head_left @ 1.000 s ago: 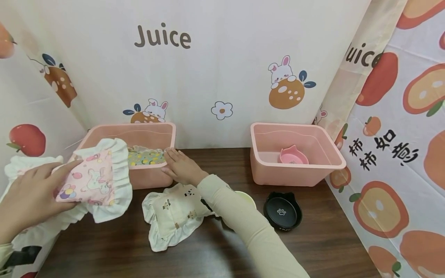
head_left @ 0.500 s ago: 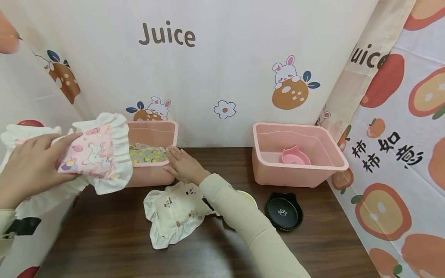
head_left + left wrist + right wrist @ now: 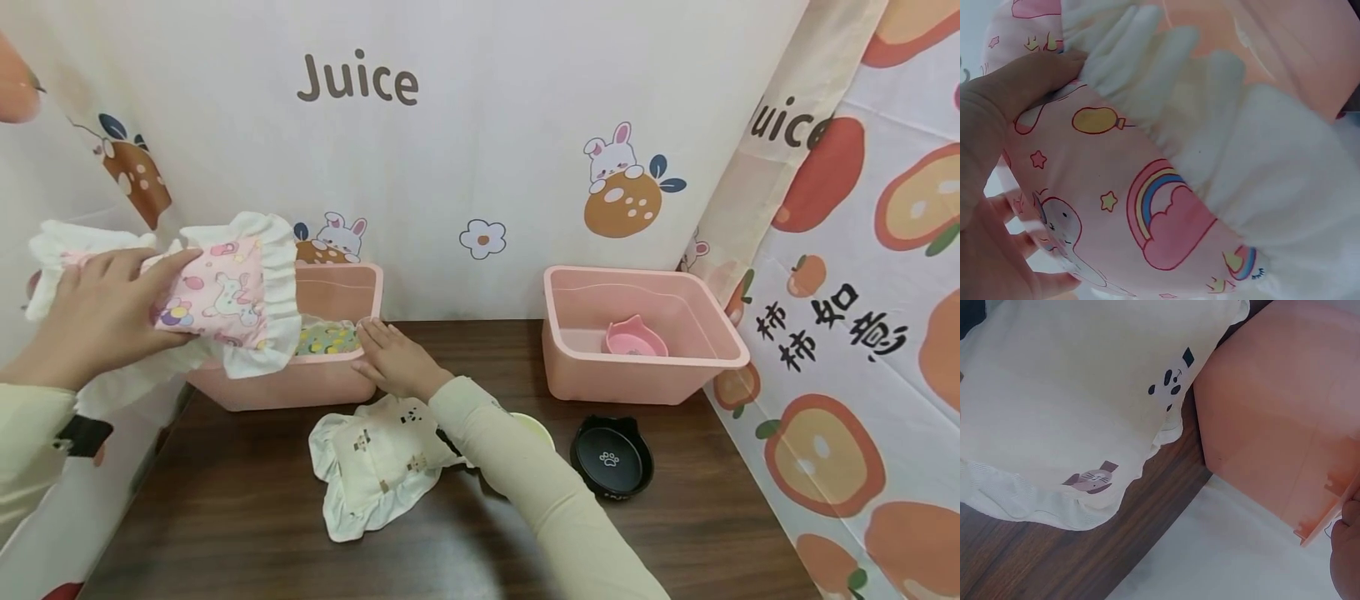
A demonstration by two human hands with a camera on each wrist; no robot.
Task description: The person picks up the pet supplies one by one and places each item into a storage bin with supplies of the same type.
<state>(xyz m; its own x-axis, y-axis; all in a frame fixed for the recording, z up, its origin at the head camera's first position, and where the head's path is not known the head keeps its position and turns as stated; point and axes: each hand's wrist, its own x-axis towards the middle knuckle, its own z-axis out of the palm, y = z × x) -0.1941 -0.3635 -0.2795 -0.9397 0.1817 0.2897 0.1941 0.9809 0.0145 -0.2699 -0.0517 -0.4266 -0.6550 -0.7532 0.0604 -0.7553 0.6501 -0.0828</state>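
Note:
My left hand (image 3: 112, 312) grips a pink cushion (image 3: 232, 300) with a white ruffled edge and holds it in the air over the left part of the left pink bin (image 3: 300, 387). In the left wrist view, the thumb lies on the front of the cushion (image 3: 1104, 181) and other fingers show behind it. A green-and-yellow patterned cushion (image 3: 330, 339) lies inside that bin. My right hand (image 3: 397, 358) rests on the bin's right rim with its fingers extended. Below it, a cream ruffled cushion (image 3: 382, 454) with small animal prints lies on the table.
A second pink bin (image 3: 615, 379) stands at the right, with a pink cat-eared bowl (image 3: 636, 337) inside. In front of it sits a black cat-eared bowl (image 3: 611, 458). My right sleeve partly hides a pale yellow-green bowl (image 3: 534, 427). Printed curtains enclose the wooden table (image 3: 225, 517).
My left hand has raised the pink cushion, then shifted it slightly right over the left bin. My right hand has stayed on the bin's rim.

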